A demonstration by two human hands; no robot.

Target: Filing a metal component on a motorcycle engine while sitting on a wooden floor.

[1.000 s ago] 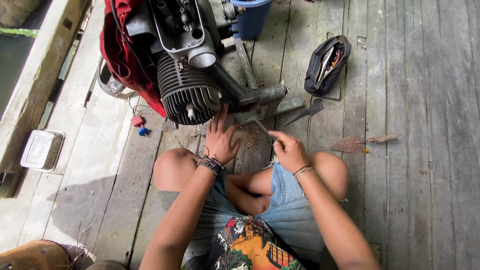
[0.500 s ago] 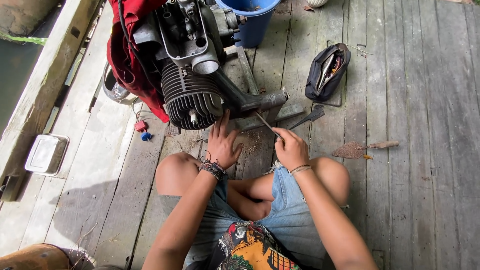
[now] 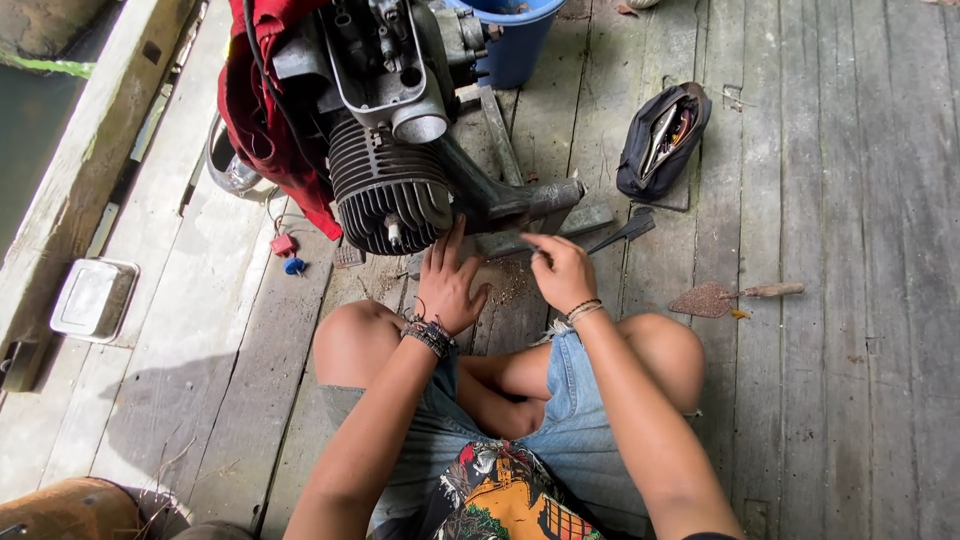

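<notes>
Weathered grey floorboards (image 3: 800,400) run lengthwise under a person sitting cross-legged, knees spread so that both forearms can reach forward to the work. At twelve o'clock from the knees lies a small engine (image 3: 390,160) on its side, its finned cylinder (image 3: 385,205) turned toward the sitter, presumably so that this end is within easy reach; a red cloth (image 3: 265,110) hangs over its eleven o'clock side.

Left hand (image 3: 450,285) is spread flat, fingers fanned toward twelve, its fingertips touching or just short of the lower fins, as if steadying the engine; it grips nothing. Right hand (image 3: 562,270) is curled closed round a thin dark tool (image 3: 620,233), whose free end points out toward two o'clock, while the thumb and forefinger pinch toward the left hand. Whether the tool's working end touches anything I cannot tell. The cylinder sits at about eleven o'clock from the right hand, near but apart.

An open black pouch (image 3: 660,140) of tools lies at one o'clock, within arm's reach. A rusty trowel (image 3: 715,297) rests at three o'clock of the right hand, a blue bucket (image 3: 515,35) stands beyond the engine, and a shallow metal tray (image 3: 92,298) lies far off at nine.
</notes>
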